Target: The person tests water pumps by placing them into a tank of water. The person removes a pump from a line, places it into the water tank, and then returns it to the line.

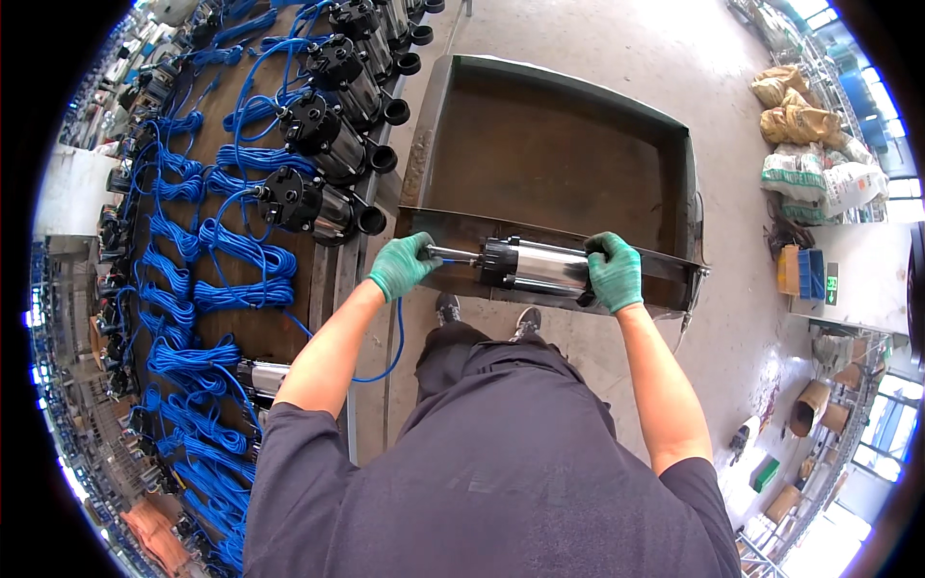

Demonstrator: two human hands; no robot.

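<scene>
A submersible pump (549, 266) with a shiny steel body and a black ribbed end lies on its side over a metal ledge (453, 229) at the tank's near edge. My left hand (405, 265), in a green glove, is closed round the slim metal rod (453, 254) that reaches out of the black end. The glove hides the rod's far tip. At the opposite end, my right hand (615, 273), gloved alike, grips the steel body with the thumb on top. A blue cable (400, 337) hangs in a loop below my left hand.
Beyond the ledge stands a rectangular metal tank (690, 183) with brownish liquid. On the left, a long bench (306, 273) carries several upright pumps (332, 207) and many coiled blue cables (246, 279). Sacks (800, 125) and a shelf (843, 385) line the right side.
</scene>
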